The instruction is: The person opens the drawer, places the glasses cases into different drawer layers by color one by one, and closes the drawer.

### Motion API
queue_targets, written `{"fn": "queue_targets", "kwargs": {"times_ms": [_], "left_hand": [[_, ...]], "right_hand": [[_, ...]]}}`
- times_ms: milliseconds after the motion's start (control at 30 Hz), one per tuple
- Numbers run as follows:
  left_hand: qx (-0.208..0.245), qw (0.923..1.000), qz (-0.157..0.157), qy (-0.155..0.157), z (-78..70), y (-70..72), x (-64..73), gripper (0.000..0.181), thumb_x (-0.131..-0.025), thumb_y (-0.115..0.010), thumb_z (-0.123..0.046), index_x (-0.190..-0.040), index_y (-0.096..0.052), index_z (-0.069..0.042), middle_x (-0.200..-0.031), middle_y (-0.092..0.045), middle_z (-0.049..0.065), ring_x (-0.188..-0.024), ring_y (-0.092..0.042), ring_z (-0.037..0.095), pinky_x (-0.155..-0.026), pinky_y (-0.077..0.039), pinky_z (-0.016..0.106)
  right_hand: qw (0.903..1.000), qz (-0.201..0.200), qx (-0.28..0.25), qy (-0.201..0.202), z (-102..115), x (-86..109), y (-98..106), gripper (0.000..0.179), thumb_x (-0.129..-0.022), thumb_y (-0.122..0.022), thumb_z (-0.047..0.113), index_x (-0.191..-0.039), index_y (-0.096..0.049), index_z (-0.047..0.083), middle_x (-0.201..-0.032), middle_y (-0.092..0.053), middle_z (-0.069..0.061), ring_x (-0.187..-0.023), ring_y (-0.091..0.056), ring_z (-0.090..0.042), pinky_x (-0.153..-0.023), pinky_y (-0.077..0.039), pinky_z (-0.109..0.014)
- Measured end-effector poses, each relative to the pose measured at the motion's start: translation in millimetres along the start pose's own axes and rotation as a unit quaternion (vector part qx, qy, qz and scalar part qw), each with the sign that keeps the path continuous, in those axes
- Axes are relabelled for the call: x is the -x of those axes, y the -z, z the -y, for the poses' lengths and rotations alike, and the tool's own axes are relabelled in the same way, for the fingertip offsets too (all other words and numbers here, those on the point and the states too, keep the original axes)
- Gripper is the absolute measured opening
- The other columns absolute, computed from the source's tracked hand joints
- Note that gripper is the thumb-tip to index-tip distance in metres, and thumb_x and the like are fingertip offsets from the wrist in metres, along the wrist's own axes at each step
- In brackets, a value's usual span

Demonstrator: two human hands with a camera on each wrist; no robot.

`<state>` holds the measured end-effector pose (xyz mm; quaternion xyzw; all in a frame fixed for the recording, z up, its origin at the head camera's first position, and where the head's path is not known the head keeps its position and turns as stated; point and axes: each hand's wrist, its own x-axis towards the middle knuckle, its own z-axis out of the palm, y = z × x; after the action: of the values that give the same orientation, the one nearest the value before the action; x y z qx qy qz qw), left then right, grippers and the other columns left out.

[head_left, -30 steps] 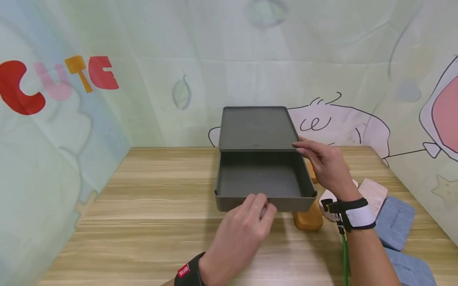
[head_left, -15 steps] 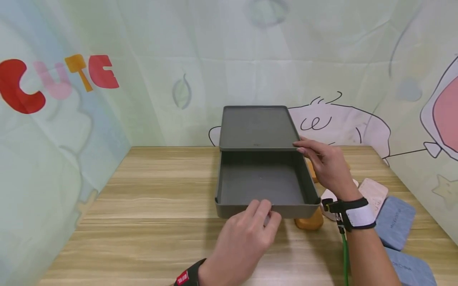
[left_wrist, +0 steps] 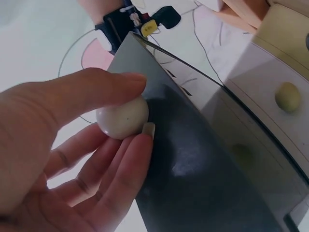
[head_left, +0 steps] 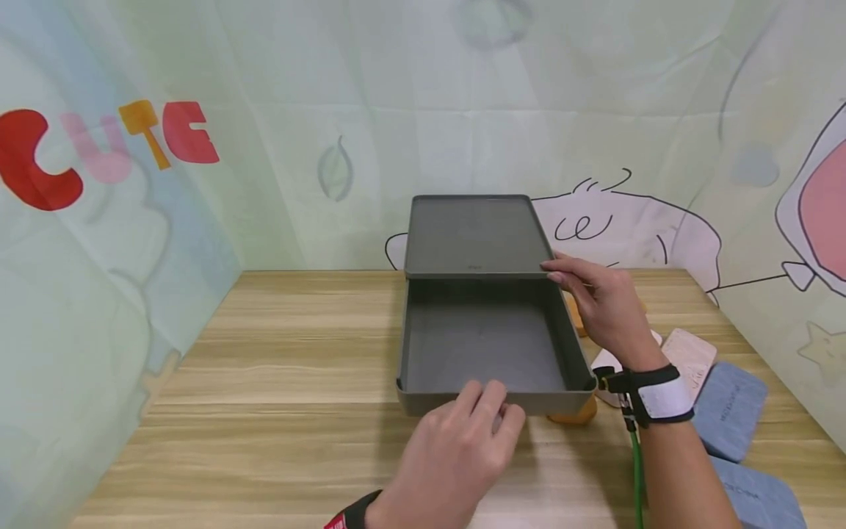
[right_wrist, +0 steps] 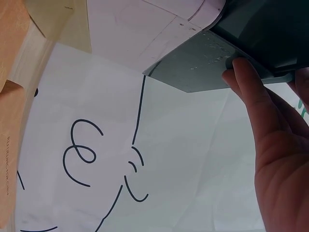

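Observation:
A grey drawer box stands at the middle back in the head view, its flat top [head_left: 476, 235] level. Its drawer [head_left: 548, 402] is pulled well out toward me, and the inside looks bare. My left hand [head_left: 456, 455] is at the drawer's front. The left wrist view shows its thumb and fingertips pinching a round, whitish knob [left_wrist: 120, 118] on that front. My right hand [head_left: 604, 305] grips the front right corner of the box top, thumb below the edge and fingers against the side. In the right wrist view its fingers [right_wrist: 248, 79] touch the dark housing.
Right of the box lie an orange block [head_left: 573, 413], a pinkish slab [head_left: 689, 360] and two blue slabs [head_left: 730, 408] with lettering. More pieces are partly hidden behind my right arm. A green cable [head_left: 637, 470] runs down from the right wrist strap. A printed cloth wall closes the back.
The drawer has slid further out toward me, my left hand moving back with its knob. More of the orange block is covered now. My right hand and the box top have stayed put.

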<state>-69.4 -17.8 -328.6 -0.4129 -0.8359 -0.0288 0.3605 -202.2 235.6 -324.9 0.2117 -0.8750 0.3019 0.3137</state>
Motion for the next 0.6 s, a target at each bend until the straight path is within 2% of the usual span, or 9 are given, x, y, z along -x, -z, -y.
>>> {"fn": "queue_targets", "kwargs": {"times_ms": [167, 267, 400, 433, 500, 600], "left_hand": [[-0.011, 0.9997, -0.020, -0.011, -4.7, -0.8, 0.0, 0.012, -0.088, -0.066, -0.004, -0.090, -0.070, -0.015, -0.088, -0.059, -0.001, -0.067, -0.049, 0.008, -0.050, -0.040, 0.011], [-0.013, 0.9997, -0.019, -0.010, -6.0, -1.3, -0.1, 0.011, -0.090, -0.066, -0.006, -0.090, -0.070, -0.016, -0.087, -0.057, -0.001, -0.067, -0.047, 0.008, -0.050, -0.039, 0.011], [-0.014, 0.9998, -0.007, -0.007, -6.8, -0.9, -0.1, 0.006, -0.089, -0.071, -0.010, -0.090, -0.070, -0.016, -0.087, -0.057, -0.002, -0.067, -0.048, 0.008, -0.051, -0.040, 0.010], [-0.015, 0.9999, -0.005, -0.007, -6.9, -0.8, -0.1, 0.006, -0.088, -0.072, -0.011, -0.090, -0.070, -0.016, -0.087, -0.057, -0.002, -0.067, -0.048, 0.008, -0.051, -0.040, 0.010], [-0.016, 0.9999, -0.002, -0.006, -6.9, -0.7, -0.1, 0.006, -0.088, -0.073, -0.012, -0.090, -0.069, -0.016, -0.087, -0.057, -0.002, -0.066, -0.047, 0.008, -0.051, -0.040, 0.010], [-0.016, 0.9999, -0.001, -0.004, -6.9, -0.7, 0.0, 0.007, -0.088, -0.074, -0.012, -0.089, -0.069, -0.016, -0.088, -0.058, -0.002, -0.066, -0.046, 0.008, -0.050, -0.040, 0.010]], "right_hand": [[1.0000, -0.001, 0.002, -0.001, 0.0, 0.2, 0.3, 0.025, -0.098, -0.063, 0.006, -0.120, -0.074, 0.009, -0.129, -0.069, -0.020, -0.097, -0.076, -0.033, -0.059, -0.037, -0.009], [1.0000, -0.002, 0.001, -0.003, 0.4, 0.2, 0.6, 0.025, -0.098, -0.063, 0.006, -0.120, -0.074, 0.009, -0.129, -0.069, -0.020, -0.097, -0.076, -0.034, -0.057, -0.036, -0.011], [1.0000, -0.002, 0.000, -0.004, 1.3, 0.2, 0.4, 0.025, -0.098, -0.063, 0.007, -0.120, -0.075, 0.009, -0.129, -0.069, -0.019, -0.096, -0.076, -0.033, -0.057, -0.035, -0.011], [1.0000, -0.002, 0.001, -0.003, 1.4, 0.2, 0.3, 0.025, -0.098, -0.063, 0.007, -0.120, -0.074, 0.009, -0.128, -0.070, -0.019, -0.094, -0.076, -0.032, -0.057, -0.036, -0.012], [1.0000, 0.000, 0.004, -0.002, 1.2, 0.3, 0.1, 0.026, -0.098, -0.063, 0.008, -0.122, -0.074, 0.010, -0.123, -0.073, -0.017, -0.081, -0.074, -0.027, -0.055, -0.036, -0.015], [1.0000, 0.003, -0.001, -0.007, 0.6, 1.1, 0.3, 0.032, -0.098, -0.065, 0.009, -0.130, -0.069, 0.010, -0.118, -0.075, -0.016, -0.083, -0.075, -0.028, -0.062, -0.055, -0.022]]}}
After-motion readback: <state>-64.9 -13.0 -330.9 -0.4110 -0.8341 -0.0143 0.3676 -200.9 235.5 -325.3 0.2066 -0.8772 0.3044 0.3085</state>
